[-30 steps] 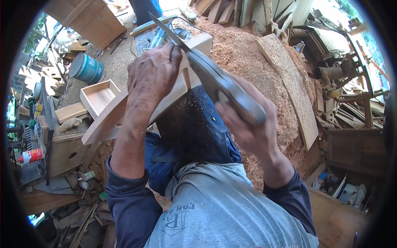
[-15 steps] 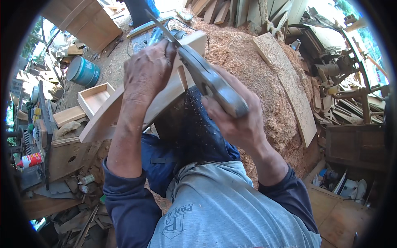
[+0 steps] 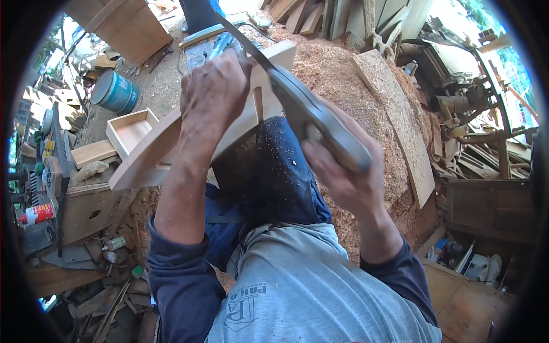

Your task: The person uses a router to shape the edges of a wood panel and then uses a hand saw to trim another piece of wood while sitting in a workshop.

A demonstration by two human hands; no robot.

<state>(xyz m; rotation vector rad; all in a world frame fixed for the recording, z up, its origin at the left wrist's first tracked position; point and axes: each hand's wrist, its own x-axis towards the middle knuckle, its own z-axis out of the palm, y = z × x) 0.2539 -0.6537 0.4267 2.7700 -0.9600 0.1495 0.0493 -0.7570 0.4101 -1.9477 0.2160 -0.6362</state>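
Note:
In my right hand [image 3: 351, 186] is a handsaw [image 3: 300, 103], its worn grey handle gripped with my fingers wrapped through and around it. The narrow blade slants up and left, passing just right of my left hand. A pale curved wooden board [image 3: 240, 128] with narrow slots cut in it lies slantwise over my lap. My left hand [image 3: 214, 94] is closed over the board's upper part, and its fingertips are hidden. The blade's edge runs close to the board's far end; whether it touches the wood cannot be made out. Small wood chips speckle my dark trousers.
A teal bucket [image 3: 116, 93] and a small open wooden drawer [image 3: 132, 130] are on the left. Beyond the board sits a blue power tool [image 3: 220, 44]. Wood shavings [image 3: 343, 91] heap at the right, with a long plank [image 3: 397, 120] across them. A wooden cabinet [image 3: 486, 208] stands far right.
My right hand has drawn the saw down and to the right, toward me. The board and my left hand have shifted slightly right.

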